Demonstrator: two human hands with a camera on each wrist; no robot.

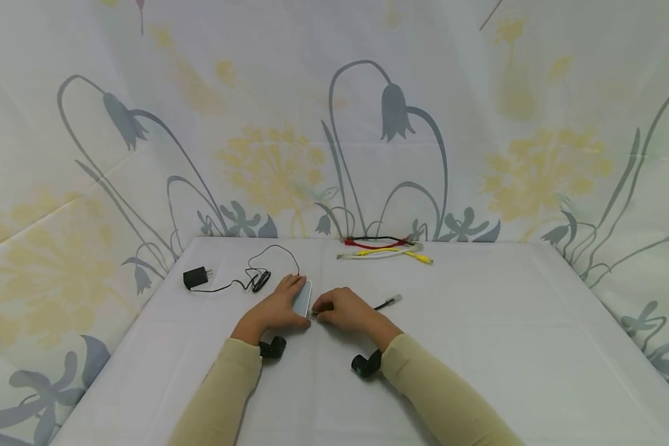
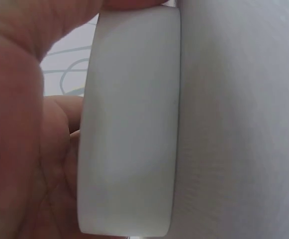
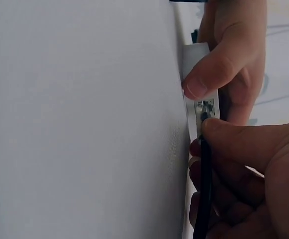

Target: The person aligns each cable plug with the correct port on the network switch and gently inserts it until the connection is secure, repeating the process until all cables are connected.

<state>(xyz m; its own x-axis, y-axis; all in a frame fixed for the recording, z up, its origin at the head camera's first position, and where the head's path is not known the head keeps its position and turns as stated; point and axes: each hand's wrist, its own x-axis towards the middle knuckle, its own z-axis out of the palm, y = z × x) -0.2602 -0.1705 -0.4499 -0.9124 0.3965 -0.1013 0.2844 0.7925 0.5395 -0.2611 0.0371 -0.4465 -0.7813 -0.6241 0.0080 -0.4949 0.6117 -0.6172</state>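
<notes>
My left hand (image 1: 279, 308) grips a small white network box (image 1: 303, 300) on the table, fingers and thumb around its sides. In the left wrist view a plain long face of the box (image 2: 129, 124) fills the middle. With thumb and fingers my right hand (image 1: 347, 310) pinches a short black network cable (image 3: 203, 184) just behind its plug. That plug is right at a port (image 3: 210, 105) in the side of the box; how deep it sits I cannot tell. The cable's other end, a clear plug (image 1: 394, 298), lies right of my right hand.
A black power adapter (image 1: 195, 278) lies at the left, its thin cord (image 1: 279, 246) looping to the far end of the box. Near the back edge lie a red cable (image 1: 376, 246), a yellow cable (image 1: 425, 259) and a white cable (image 1: 362, 256). Patterned cloth hangs behind the table.
</notes>
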